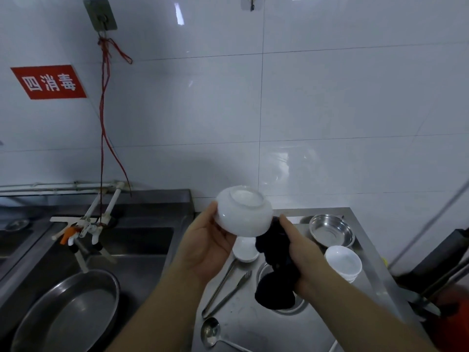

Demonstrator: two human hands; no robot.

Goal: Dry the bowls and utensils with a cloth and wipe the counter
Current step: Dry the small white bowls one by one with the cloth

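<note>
Left hand: the left hand (210,246) grips a round white ceramic bowl (243,212), base up and tilted, raised above the counter.
Right hand: the right hand (302,252) is closed round a dark crumpled cloth (274,270), which touches the bowl's lower side and hangs down.
Counter: on the stainless steel counter (253,321) lie a small white dish (245,250), a metal fork (228,293), a metal ladle-shaped spoon (210,331), a shallow steel bowl (331,231) and a stack of white bowls (342,262).
Sink: a round steel pan (68,311) sits in the steel sink (142,250), left of the counter.
</note>
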